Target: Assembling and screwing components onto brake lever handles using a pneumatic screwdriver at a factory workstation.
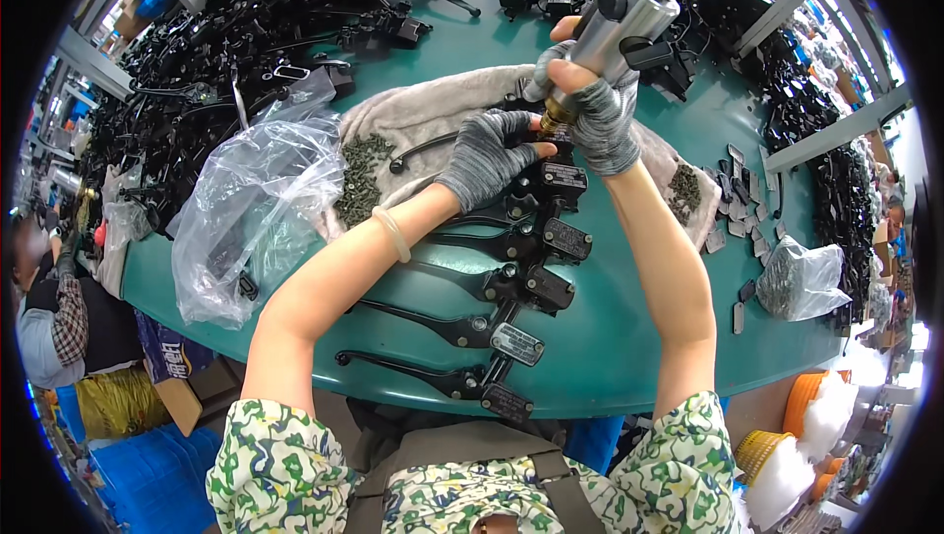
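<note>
My right hand (605, 116), in a grey fingerless glove, is wrapped round a silver power screwdriver (619, 28). Its brass-coloured nose (559, 113) points down at a black brake lever assembly, whose curved lever (425, 148) sticks out to the left. My left hand (492, 155), gloved alike, closes on that assembly, with thumb and fingertips beside the nose; the grip is partly hidden. Towards me, several more black brake lever assemblies (462, 331) lie in a row, levers to the left. Their rectangular reservoir caps (518, 343) face up; one looks paler than the others.
A light cloth (433, 96) lies under the work, with dark screws (362, 180) heaped left and more screws (685, 190) right. Clear plastic bags (246, 209) and small plates (737, 190) flank it on the green table (629, 367). Black parts (246, 32) pile up behind. Another person (69, 318) sits far left.
</note>
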Demonstrator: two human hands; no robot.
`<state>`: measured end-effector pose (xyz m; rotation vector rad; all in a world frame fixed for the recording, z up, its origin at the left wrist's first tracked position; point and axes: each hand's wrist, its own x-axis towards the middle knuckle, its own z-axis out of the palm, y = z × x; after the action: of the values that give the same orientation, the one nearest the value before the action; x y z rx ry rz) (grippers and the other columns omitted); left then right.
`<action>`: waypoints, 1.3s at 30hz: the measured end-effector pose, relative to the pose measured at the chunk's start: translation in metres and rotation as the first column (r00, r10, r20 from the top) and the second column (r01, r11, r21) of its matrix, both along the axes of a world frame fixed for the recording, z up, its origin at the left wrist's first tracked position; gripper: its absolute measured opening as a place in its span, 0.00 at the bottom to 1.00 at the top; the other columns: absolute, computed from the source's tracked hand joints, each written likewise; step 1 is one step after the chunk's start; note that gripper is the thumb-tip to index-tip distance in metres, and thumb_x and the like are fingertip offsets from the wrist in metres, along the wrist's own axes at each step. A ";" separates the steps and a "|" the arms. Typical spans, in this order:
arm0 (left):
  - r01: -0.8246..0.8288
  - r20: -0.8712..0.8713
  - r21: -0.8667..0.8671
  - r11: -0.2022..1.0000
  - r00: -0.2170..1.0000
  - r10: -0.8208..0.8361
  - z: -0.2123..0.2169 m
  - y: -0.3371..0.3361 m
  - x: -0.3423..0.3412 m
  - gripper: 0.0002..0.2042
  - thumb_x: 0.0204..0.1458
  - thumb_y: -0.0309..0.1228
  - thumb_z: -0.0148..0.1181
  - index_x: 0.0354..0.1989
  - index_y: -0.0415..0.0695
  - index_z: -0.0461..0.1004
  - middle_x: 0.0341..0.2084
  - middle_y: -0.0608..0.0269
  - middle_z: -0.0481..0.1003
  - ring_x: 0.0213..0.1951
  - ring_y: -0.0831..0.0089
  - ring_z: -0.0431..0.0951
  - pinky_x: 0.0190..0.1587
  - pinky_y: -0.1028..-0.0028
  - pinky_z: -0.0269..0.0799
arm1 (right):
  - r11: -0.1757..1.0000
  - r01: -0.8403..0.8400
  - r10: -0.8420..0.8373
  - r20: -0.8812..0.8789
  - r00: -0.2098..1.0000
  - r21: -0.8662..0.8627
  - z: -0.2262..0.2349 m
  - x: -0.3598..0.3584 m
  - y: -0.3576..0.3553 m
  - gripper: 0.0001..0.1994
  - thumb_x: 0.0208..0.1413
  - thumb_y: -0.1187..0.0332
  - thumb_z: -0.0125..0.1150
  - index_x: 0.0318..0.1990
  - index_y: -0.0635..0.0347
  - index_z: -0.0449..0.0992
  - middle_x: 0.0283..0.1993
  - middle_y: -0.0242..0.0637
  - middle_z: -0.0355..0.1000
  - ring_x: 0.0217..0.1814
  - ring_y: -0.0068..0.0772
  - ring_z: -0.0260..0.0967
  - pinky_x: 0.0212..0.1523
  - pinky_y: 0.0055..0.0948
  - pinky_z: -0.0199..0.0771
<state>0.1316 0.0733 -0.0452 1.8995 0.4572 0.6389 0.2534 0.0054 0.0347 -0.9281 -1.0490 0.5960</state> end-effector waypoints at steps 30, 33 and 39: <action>0.053 -0.059 0.049 0.997 0.997 -0.050 0.005 0.002 -0.001 0.13 0.48 0.31 0.67 0.42 0.42 0.79 0.33 0.59 0.81 0.36 0.77 0.78 0.43 0.73 0.73 | 0.996 0.040 -0.045 -0.077 0.996 -0.075 -0.004 0.002 0.005 0.17 0.41 0.66 0.68 0.40 0.60 0.74 0.32 0.28 0.69 0.31 0.18 0.67 0.32 0.21 0.69; 0.051 -0.084 0.054 0.997 0.995 -0.046 0.005 0.002 -0.003 0.13 0.47 0.30 0.68 0.42 0.42 0.79 0.33 0.58 0.81 0.36 0.78 0.78 0.43 0.74 0.73 | 0.998 0.047 -0.050 -0.060 0.997 -0.048 -0.007 0.000 0.008 0.17 0.41 0.66 0.68 0.40 0.60 0.74 0.31 0.28 0.69 0.30 0.18 0.67 0.31 0.22 0.69; 0.056 -0.075 0.023 0.998 0.996 -0.054 0.002 0.003 0.001 0.13 0.47 0.29 0.68 0.42 0.41 0.79 0.34 0.58 0.81 0.37 0.79 0.78 0.43 0.75 0.73 | 0.998 0.020 -0.025 -0.080 0.996 -0.057 -0.008 0.008 0.008 0.17 0.40 0.66 0.68 0.39 0.60 0.74 0.30 0.28 0.70 0.29 0.19 0.67 0.31 0.21 0.69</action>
<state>0.1322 0.0760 -0.0435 1.9577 0.4445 0.5418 0.2619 0.0139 0.0269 -0.9559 -0.9522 0.6419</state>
